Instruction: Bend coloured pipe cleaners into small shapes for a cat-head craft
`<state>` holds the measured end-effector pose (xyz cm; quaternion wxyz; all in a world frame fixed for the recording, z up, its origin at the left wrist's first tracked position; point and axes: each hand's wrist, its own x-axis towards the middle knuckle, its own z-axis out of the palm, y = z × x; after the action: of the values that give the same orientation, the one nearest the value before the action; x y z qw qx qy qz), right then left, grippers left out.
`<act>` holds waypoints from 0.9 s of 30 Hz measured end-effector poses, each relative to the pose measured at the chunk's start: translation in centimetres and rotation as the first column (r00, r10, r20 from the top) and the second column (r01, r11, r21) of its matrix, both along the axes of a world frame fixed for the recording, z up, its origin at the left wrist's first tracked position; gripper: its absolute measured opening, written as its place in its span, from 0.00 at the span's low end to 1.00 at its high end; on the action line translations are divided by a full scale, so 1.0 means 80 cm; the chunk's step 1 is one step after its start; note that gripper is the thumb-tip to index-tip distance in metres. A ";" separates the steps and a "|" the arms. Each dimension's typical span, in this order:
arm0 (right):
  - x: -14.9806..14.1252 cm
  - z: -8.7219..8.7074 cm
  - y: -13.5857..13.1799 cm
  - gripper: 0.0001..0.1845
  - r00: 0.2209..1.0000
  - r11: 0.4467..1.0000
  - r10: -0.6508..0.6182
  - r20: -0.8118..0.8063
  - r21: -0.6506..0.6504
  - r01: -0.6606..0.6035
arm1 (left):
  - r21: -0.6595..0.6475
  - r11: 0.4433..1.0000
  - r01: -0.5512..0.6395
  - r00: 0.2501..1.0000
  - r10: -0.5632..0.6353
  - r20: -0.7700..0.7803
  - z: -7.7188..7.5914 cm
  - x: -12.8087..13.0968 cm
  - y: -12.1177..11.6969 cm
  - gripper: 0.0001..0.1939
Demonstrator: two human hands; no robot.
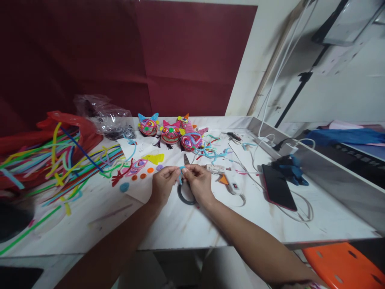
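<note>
Both hands meet over the middle of the white table. My left hand (164,180) pinches one part of a light blue pipe cleaner (181,176), and my right hand (199,182) grips it from the other side. A short end of it hangs down between the fingers. Under and behind the hands lie scissors (184,196), partly covered, with dark handles towards me. A white glue gun (230,180) rests to the right of my right hand. Left of my left hand are orange discs (150,170) and a blue disc (124,187).
Several colourful animal figures (171,131) stand at the back. Loose pipe cleaners (78,164) spill from a red bag (72,120) at left, beside a clear plastic bag (105,114). On the right lie a phone (279,187), cables (308,206) and a dark blue bundle (290,168).
</note>
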<state>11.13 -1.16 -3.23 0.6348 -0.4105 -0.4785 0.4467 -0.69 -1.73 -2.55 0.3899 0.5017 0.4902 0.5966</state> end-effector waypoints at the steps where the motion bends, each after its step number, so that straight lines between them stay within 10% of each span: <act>1: 0.002 -0.001 0.001 0.12 0.999 0.999 0.036 0.005 -0.005 -0.036 | 0.019 1.000 0.003 0.999 -0.002 -0.054 -0.001 -0.003 0.002 0.13; 10: 0.034 0.013 0.004 0.08 0.812 0.958 0.026 0.583 0.216 -0.186 | 0.317 0.943 0.102 0.820 0.101 -0.564 0.008 -0.024 0.004 0.09; 27: 0.015 0.006 0.004 0.11 0.981 0.972 0.195 -0.021 -0.132 -0.196 | -0.039 0.992 0.119 0.973 -0.124 -0.192 0.009 -0.015 0.002 0.12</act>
<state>12.35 -0.84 -2.78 0.5608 -0.4013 -0.4831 0.5395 -1.91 -1.54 -1.80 0.3825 0.5813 0.5025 0.5132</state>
